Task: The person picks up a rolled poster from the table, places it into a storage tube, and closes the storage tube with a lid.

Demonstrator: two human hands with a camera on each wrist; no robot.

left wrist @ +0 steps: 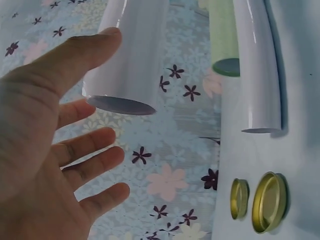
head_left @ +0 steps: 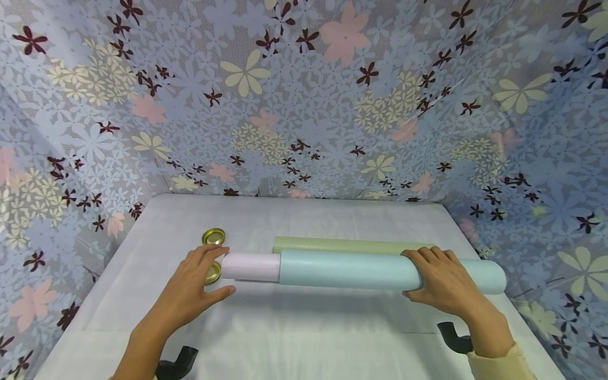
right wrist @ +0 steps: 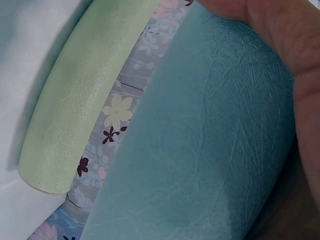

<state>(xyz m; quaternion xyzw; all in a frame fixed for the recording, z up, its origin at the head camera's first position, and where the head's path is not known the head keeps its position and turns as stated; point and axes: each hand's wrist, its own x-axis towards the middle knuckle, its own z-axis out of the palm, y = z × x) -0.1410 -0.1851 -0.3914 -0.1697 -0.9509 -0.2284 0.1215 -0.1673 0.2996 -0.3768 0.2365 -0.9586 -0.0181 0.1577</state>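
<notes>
My right hand (head_left: 442, 282) grips a long light-blue tube (head_left: 342, 269) near its right part, fingers over the top and thumb at the near side. From the tube's left end sticks a glossy whitish inner tube (head_left: 252, 267), its open end (left wrist: 122, 105) facing my left hand (head_left: 192, 279). That left hand is spread at this end, thumb and fingers apart; whether the thumb touches the tube I cannot tell. In the right wrist view, the blue tube (right wrist: 195, 125) has a creased, leathery surface. Two gold round lids (head_left: 214, 236) lie behind and beneath the left hand.
Behind the blue tube a light-green tube (head_left: 351, 245) lies on the white-covered table (head_left: 304, 338). Another whitish tube (left wrist: 260, 70) lies beside it in the left wrist view. Flowered cloth (head_left: 304, 105) hangs around the back and sides.
</notes>
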